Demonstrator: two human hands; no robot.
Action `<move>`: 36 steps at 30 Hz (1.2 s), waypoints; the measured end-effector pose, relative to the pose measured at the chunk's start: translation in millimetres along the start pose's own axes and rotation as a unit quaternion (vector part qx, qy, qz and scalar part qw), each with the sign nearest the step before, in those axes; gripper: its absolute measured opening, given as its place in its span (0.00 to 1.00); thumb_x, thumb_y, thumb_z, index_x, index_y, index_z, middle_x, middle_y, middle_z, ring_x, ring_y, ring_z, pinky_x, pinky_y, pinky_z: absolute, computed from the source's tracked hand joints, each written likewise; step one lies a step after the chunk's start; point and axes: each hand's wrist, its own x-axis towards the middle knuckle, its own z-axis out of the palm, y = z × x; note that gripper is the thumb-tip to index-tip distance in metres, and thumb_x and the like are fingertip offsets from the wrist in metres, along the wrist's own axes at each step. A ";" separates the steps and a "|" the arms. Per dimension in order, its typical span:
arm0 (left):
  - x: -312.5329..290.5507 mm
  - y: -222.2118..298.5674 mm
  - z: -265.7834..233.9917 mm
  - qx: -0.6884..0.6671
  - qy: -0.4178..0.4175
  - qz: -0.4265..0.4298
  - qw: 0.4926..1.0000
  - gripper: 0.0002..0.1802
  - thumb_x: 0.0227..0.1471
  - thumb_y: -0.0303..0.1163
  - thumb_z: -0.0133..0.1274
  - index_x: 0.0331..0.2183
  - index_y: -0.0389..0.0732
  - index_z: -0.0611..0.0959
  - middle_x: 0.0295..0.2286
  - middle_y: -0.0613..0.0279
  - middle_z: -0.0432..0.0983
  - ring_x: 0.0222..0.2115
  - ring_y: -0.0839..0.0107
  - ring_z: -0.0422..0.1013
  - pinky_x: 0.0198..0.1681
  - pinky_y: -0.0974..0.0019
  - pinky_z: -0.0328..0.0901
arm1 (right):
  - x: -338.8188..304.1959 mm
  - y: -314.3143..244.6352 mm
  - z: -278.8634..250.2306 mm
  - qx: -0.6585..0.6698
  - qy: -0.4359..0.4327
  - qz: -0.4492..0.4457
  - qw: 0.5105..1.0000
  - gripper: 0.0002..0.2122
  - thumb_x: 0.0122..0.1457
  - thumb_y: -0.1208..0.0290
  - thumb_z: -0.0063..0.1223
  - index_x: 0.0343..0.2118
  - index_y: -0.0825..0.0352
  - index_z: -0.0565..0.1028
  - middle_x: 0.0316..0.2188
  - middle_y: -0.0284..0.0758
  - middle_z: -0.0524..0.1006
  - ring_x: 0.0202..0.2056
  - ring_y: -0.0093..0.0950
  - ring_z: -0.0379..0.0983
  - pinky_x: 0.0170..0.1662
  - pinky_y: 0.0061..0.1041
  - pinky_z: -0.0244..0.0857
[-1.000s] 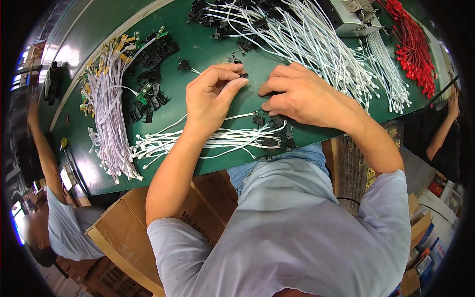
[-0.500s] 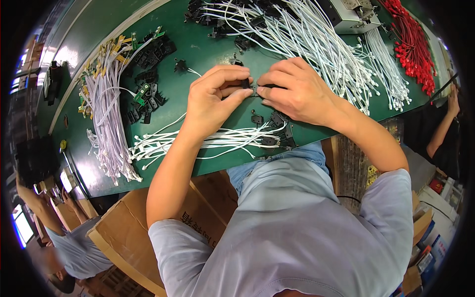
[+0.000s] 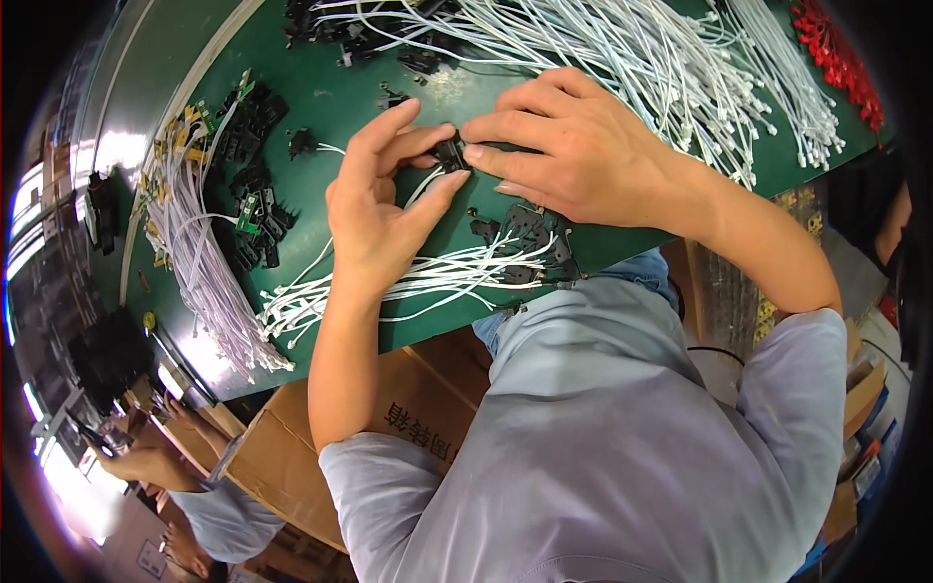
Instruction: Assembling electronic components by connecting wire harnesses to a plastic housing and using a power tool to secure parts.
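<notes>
Currently, I'm watching a green tabletop (image 3: 311, 199) curving across the view, with white cables (image 3: 622, 49) sprawling along its far side, red cables (image 3: 838, 58) bunching at upper right and flat lilac cables (image 3: 204, 267) lying at left. A cardboard box (image 3: 311, 418) is standing below the near edge; a co-worker (image 3: 228, 520) is showing at lower left. Over the tabletop, the left hand (image 3: 374, 209) is pinching a small black plastic housing (image 3: 448, 154) between thumb and fingers. The right hand (image 3: 578, 151) is bringing fingertips to its right side; whether they're gripping anything, I cannot tell. Compared with half a second ago, the housing is showing more plainly, the left fingers are fanning wider, and the red cables are sitting nearer the picture's edge.
</notes>
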 end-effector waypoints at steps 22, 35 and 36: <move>3.2 6.7 -3.4 0.201 -0.041 0.031 0.978 0.34 0.37 0.19 0.64 0.50 0.36 0.75 0.36 0.56 0.81 0.36 0.63 0.75 0.42 0.66 0.70 | -6.2 -0.2 7.8 -0.003 0.049 0.005 0.999 0.22 0.43 0.71 0.61 0.47 0.55 0.78 0.47 0.30 0.75 0.44 0.28 0.70 0.48 0.31 0.61; 5.5 7.1 -0.4 0.199 -0.003 0.152 0.968 0.28 0.36 0.18 0.62 0.45 0.36 0.78 0.33 0.56 0.78 0.36 0.57 0.73 0.38 0.61 0.70 | 7.0 -3.1 -4.8 -0.031 -0.008 -0.029 0.999 0.24 0.44 0.73 0.62 0.48 0.53 0.78 0.47 0.31 0.74 0.44 0.30 0.70 0.47 0.32 0.60; 4.1 6.4 -0.8 0.185 0.006 0.156 0.970 0.30 0.35 0.18 0.62 0.46 0.36 0.76 0.35 0.55 0.78 0.37 0.57 0.74 0.40 0.60 0.70 | 9.2 -4.2 -7.8 -0.008 0.009 -0.016 1.000 0.22 0.45 0.72 0.62 0.48 0.54 0.77 0.47 0.32 0.74 0.44 0.31 0.70 0.47 0.33 0.61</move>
